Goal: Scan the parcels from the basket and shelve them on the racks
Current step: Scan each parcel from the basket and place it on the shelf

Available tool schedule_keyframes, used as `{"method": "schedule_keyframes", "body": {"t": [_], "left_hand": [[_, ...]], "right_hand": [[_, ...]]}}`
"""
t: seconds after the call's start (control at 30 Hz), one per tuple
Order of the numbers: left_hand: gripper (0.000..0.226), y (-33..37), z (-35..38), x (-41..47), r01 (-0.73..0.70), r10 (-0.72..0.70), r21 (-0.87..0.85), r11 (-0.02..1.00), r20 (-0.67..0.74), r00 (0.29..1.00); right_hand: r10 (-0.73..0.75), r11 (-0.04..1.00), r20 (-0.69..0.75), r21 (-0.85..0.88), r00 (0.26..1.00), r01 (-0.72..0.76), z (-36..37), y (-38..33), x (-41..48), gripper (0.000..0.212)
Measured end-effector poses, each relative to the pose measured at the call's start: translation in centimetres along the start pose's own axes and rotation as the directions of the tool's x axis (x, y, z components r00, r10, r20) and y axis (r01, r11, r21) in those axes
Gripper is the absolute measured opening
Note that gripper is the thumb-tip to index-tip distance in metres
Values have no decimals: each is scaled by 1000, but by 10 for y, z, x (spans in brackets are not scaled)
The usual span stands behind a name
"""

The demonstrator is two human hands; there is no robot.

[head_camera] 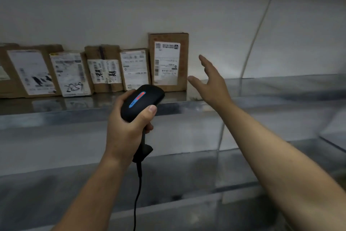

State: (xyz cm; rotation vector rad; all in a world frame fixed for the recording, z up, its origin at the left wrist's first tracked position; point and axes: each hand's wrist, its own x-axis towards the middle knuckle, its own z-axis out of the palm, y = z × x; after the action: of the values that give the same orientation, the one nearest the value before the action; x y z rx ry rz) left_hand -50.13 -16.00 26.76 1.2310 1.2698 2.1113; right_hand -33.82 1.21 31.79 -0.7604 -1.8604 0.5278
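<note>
Five cardboard parcels [104, 69] stand in a row at the back of the top shelf [56, 107]. They lean on the pale wall [168, 2] with their white printed labels facing out, some scrawled with black marker. The tall parcel [169, 62] ends the row on the right, upright, its brown board scuffed at the edges. The shelf is dull sheet steel and faintly mirrors the boxes. A lower shelf [177, 170] of the same steel runs beneath.

The left hand [127, 127] grips a black scanner [142, 99] by its handle, thumb against the smooth rounded head, where a red-and-blue strip glows. The head covers the bottom corners where the tall parcel meets its neighbour. A thin black cable [137, 193] hangs from the handle toward 6 o'clock.

The right hand [211, 81] is spread wide and holds nothing, at 3 o'clock of the tall parcel and just beside it. I cannot tell whether it touches.
</note>
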Motion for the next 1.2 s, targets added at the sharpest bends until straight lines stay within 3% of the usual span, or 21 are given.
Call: {"method": "schedule_keyframes", "body": {"t": [0.33,0.5,0.67,0.83,1.0,1.2], "left_hand": [[70,-40,71,-32,106,-95,-28,994,270,958],[69,-60,131,-57,149,-137,5,989,420,897],[61,-82,203,-92,204,-180,17,979,540,822],[64,-108,286,-140,269,-248,66,961,636,731],[67,-133,361,-194,248,-282,156,956,717,637],[63,-158,421,-241,258,-357,250,933,737,574]], "right_hand": [[-12,960,-204,-275,979,-45,-75,56,-83,48],[0,907,-264,-407,964,-111,-131,91,-135,50],[105,853,-311,-460,945,-246,-197,131,-195,56],[234,779,-391,-472,890,-412,-268,168,-258,57],[359,718,-432,-438,827,-541,-331,203,-319,58],[541,613,-489,-328,684,-719,-379,241,-392,51]]}}
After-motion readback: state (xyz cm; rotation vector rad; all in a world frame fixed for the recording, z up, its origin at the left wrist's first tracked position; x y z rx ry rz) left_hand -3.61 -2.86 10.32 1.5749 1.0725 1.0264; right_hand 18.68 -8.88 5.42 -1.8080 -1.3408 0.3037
